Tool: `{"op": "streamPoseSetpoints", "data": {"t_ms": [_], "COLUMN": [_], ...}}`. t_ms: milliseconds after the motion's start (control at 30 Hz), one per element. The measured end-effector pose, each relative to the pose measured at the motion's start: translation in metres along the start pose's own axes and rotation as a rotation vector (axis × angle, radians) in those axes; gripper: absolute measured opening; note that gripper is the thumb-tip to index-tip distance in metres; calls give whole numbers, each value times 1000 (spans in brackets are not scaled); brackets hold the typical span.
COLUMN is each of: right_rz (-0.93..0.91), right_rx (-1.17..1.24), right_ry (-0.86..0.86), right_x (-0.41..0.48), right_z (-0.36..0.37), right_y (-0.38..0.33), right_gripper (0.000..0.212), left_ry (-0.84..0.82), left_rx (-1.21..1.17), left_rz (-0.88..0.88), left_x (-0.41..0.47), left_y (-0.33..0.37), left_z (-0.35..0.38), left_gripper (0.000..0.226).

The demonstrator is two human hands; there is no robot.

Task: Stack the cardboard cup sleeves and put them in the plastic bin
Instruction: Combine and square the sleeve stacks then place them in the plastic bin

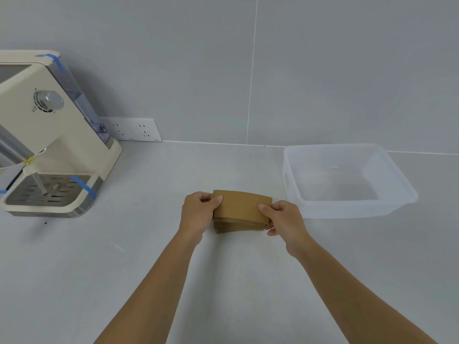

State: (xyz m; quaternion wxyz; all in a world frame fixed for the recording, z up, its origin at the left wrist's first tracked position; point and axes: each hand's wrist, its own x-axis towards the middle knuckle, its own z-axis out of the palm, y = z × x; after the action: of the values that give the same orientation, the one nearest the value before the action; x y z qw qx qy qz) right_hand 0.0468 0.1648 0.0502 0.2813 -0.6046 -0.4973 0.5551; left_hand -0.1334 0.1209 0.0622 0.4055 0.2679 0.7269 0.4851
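Forearms reach in from the near edge | left hand (198, 214) and right hand (285, 219) are clamped on opposite ends of the cup sleeves (239, 207), mid-counter | edges should be squared before lifting | plastic bin (397, 175) is seen empty, just right | coffee machine (49, 135) far left.

Looks like a kitchen counter or a little coffee corner to me. Far left there's a cream espresso machine (47, 135) with a dial on its side, a clear water tank at the back and a metal drip tray, and it has bits of blue tape (83, 186) stuck on it. Right behind it a double wall socket (133, 129) sits just above the pale grey countertop (124, 256). The wall (323, 70) is big grey tiles with thin white grout lines. A clear plastic bin (347, 212) sits on the right.
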Motion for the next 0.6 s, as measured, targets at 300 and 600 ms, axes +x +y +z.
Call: {"op": "streamPoseSetpoints", "data": {"t_ms": [300, 600], "right_rz": [49, 204], "right_rx": [-158, -268], "right_ry": [-24, -138], "right_x": [8, 20], "right_z": [2, -3], "right_y": [-4, -13], "right_gripper": [22, 57], "left_ry": [-85, -210], "left_rx": [65, 136], "left_rz": [-174, -339], "left_x": [10, 21], "left_y": [-6, -2], "left_z": [-1, -14], "left_gripper": [11, 38]}}
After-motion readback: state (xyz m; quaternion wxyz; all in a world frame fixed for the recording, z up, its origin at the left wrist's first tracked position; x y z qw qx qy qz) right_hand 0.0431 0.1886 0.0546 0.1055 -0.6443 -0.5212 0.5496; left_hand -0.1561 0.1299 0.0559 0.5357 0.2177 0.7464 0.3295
